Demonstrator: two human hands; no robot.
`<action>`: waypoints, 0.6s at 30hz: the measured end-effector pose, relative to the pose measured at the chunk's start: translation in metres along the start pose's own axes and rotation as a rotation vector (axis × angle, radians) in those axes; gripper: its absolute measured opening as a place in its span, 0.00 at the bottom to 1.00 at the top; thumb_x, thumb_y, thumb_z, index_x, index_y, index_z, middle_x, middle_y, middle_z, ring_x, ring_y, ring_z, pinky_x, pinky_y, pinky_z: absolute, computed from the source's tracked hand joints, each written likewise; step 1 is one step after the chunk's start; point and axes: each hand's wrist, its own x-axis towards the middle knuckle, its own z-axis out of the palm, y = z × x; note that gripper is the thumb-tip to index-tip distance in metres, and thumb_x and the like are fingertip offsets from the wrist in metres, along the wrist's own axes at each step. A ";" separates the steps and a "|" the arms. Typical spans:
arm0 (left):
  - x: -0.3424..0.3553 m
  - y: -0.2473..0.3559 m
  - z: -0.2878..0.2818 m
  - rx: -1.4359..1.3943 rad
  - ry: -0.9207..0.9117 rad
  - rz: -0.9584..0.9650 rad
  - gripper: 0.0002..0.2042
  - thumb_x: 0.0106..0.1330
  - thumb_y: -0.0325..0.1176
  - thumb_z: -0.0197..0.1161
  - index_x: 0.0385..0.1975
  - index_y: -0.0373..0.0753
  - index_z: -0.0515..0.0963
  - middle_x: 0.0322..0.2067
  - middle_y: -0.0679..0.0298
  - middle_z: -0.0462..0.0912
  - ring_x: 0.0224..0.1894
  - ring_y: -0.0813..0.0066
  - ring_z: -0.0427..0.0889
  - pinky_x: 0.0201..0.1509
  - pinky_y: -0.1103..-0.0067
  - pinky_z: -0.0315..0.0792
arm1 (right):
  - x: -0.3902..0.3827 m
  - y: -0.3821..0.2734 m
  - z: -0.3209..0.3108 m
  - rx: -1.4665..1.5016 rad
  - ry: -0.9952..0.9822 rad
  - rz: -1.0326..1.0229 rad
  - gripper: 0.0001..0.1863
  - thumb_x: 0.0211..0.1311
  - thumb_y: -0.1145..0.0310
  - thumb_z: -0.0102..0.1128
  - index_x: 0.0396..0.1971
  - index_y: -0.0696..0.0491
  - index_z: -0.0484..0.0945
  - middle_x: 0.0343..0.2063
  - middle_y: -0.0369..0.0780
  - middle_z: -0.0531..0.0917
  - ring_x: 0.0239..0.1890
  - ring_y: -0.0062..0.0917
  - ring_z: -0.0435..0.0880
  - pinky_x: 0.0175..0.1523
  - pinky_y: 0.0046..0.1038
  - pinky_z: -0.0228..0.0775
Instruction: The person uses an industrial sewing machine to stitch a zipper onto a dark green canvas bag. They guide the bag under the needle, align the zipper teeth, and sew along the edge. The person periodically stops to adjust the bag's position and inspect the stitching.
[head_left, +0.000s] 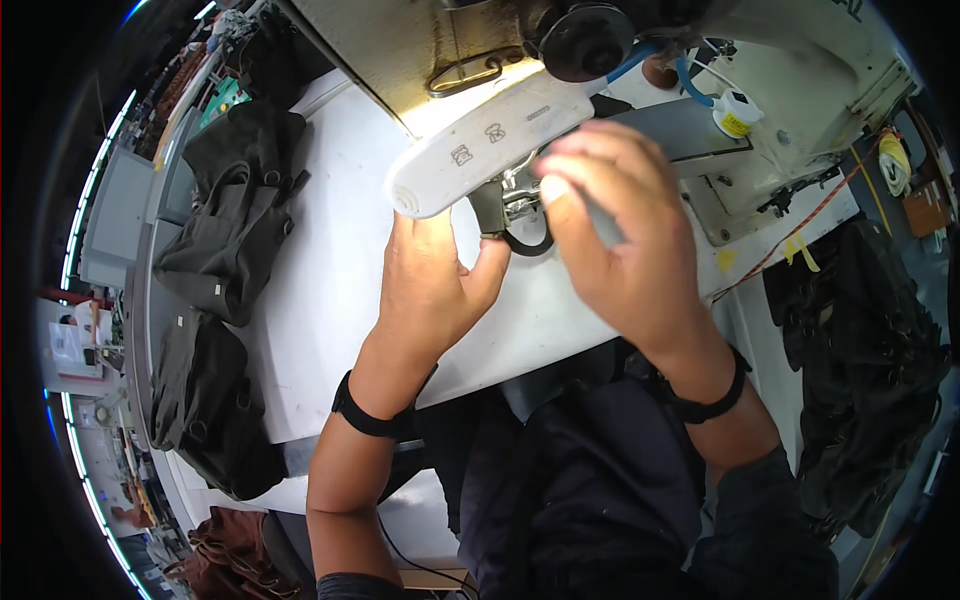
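A sewing machine's pale, rounded arm cover (490,145) spans the work spot, with the metal presser foot (522,190) partly showing beneath it. My left hand (430,275) pinches a dark olive strap piece (488,210) at its lower end, thumb against its edge; the other fingertips go out of sight under the cover. A black curved loop (532,244) sticks out beside that piece, close to the foot. Just right of the foot, my right hand (635,235) is raised with curved fingers apart from the thumb, blurred by motion. Nothing shows in it.
Dark bags (235,220) lie along the left of the white table (320,230). More dark bags (865,370) are heaped at the right, and a brown one (235,550) sits at the lower left. A small white bottle (737,113) with blue tubing stands by the machine bed.
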 end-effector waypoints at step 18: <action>0.002 0.003 -0.012 0.183 0.141 0.359 0.17 0.52 0.15 0.70 0.42 0.38 0.86 0.42 0.61 0.90 0.49 0.62 0.89 0.51 0.72 0.79 | 0.028 0.021 0.030 -0.257 0.152 0.025 0.14 0.54 0.62 0.71 0.35 0.55 0.80 0.28 0.43 0.86 0.38 0.38 0.85 0.59 0.42 0.64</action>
